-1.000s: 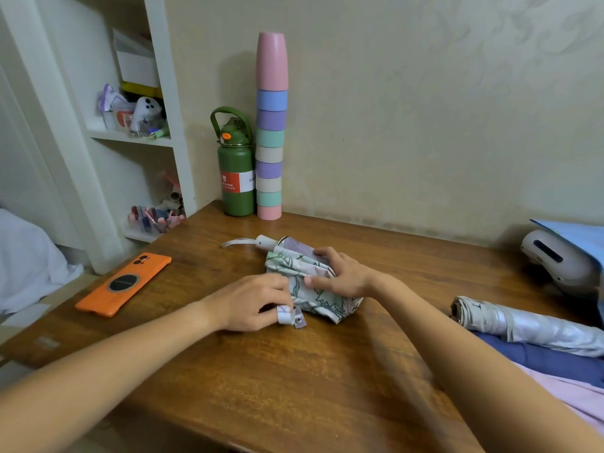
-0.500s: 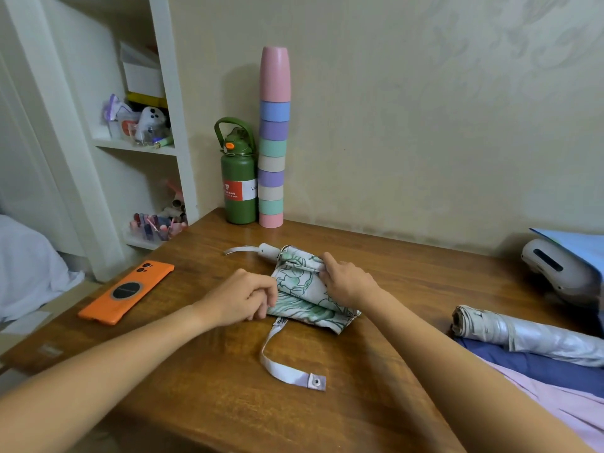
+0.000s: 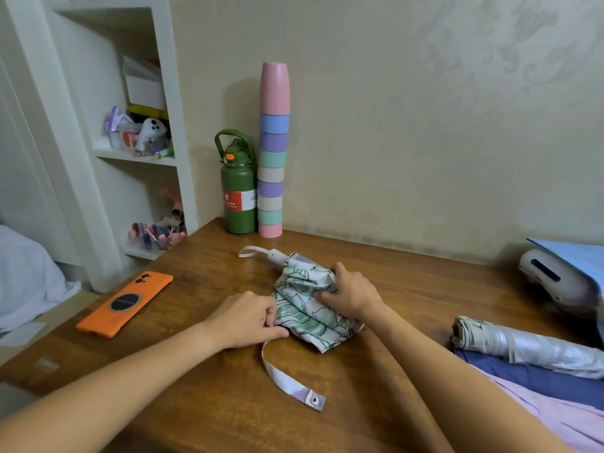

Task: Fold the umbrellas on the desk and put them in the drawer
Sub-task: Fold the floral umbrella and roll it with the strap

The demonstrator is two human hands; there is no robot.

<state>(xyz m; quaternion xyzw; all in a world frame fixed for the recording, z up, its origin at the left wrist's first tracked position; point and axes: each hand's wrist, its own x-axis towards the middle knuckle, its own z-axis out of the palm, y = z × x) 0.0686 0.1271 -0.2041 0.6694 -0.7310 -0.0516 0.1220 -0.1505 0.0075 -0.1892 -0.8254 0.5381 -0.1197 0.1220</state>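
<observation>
A white umbrella with a green leaf print [image 3: 305, 308] lies collapsed on the wooden desk [image 3: 425, 295], its white handle [image 3: 276, 255] pointing to the back left. My left hand [image 3: 248, 318] pinches the canopy's near left edge where the closing strap [image 3: 291, 377] starts. That strap lies loose on the desk, its snap end toward me. My right hand [image 3: 351, 294] grips the bunched fabric on the right side. A rolled silver umbrella [image 3: 523, 346], a dark blue one [image 3: 536, 380] and a pink one [image 3: 562, 416] lie at the right edge. No drawer is in view.
An orange phone [image 3: 125, 302] lies at the desk's left. A green bottle [image 3: 238, 188] and a tall stack of pastel cups [image 3: 273, 152] stand against the back wall. A white device [image 3: 552, 279] sits at the far right. White shelves [image 3: 137, 155] stand at the left.
The strap was bunched in my left hand a second ago; it now lies unrolled on the desk. My left hand has shifted to the canopy's edge, and my right hand has moved a little along the fabric.
</observation>
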